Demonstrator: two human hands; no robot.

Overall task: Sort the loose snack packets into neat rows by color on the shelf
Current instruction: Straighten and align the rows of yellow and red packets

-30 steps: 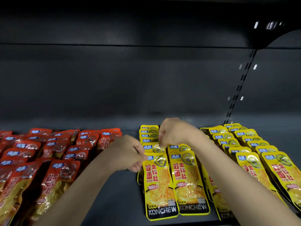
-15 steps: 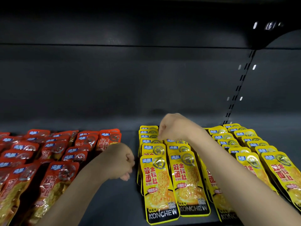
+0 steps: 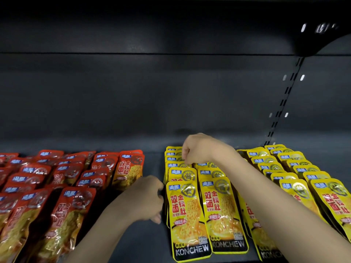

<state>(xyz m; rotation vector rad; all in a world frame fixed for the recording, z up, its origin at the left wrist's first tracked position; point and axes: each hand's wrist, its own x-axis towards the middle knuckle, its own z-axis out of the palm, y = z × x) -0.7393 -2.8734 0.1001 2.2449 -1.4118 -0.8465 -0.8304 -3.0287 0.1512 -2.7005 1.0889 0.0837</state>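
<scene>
Yellow snack packets (image 3: 188, 209) lie in overlapping rows on the right half of the dark shelf (image 3: 148, 242). Red packets (image 3: 62, 211) fill the left half, with one orange-fronted packet (image 3: 129, 171) at their right edge. My right hand (image 3: 201, 149) reaches to the back of the two left yellow rows, its curled fingers pinching the top of a yellow packet (image 3: 175, 160) there. Beside the left edge of the leftmost yellow row is my left hand (image 3: 146, 198), slightly blurred. Its fingers are curled and touch the packet edges without holding anything.
More yellow rows (image 3: 296, 168) run along the right, under and beyond my right forearm. A bare strip of shelf separates red from yellow. The dark back wall (image 3: 152, 101) and a slotted upright (image 3: 283, 103) close off the rear; another shelf hangs overhead.
My right hand has moved further back along the yellow row. My left hand dropped away from the front packet's top to the row's left edge.
</scene>
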